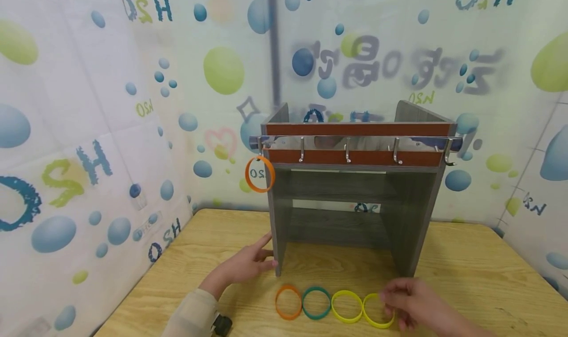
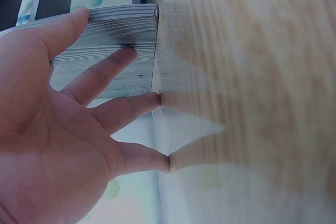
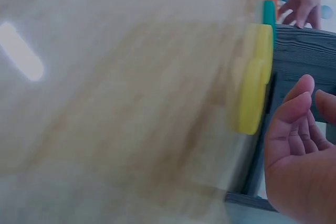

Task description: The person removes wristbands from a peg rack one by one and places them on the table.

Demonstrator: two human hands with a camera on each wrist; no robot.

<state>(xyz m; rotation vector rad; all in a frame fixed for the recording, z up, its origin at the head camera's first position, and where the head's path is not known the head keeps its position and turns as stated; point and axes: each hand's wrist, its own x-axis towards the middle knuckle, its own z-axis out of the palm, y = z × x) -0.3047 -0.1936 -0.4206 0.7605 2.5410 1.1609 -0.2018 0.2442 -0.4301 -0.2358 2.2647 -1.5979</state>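
My left hand (image 1: 249,264) rests with spread fingers by the foot of a grey wooden shelf unit's left side panel (image 1: 276,218). In the left wrist view, thumb and index finger (image 2: 105,74) lie against the panel while other fingertips touch the table. My right hand (image 1: 414,300) hovers at the right-hand yellow ring (image 1: 377,323), its fingers loosely bent. From the right wrist, that yellow ring (image 3: 252,98) appears apart from the fingertips. To its left lie another yellow ring (image 1: 347,321), a teal ring (image 1: 316,318) and an orange ring (image 1: 288,318), in a row.
A metal rail with several hooks (image 1: 348,149) crosses the shelf unit's brown front board (image 1: 319,157). One orange ring (image 1: 246,176) hangs from the leftmost hook. A small black object (image 1: 222,324) is beside the left sleeve (image 1: 193,315). Patterned curtains (image 1: 177,80) surround the wooden table (image 1: 470,278).
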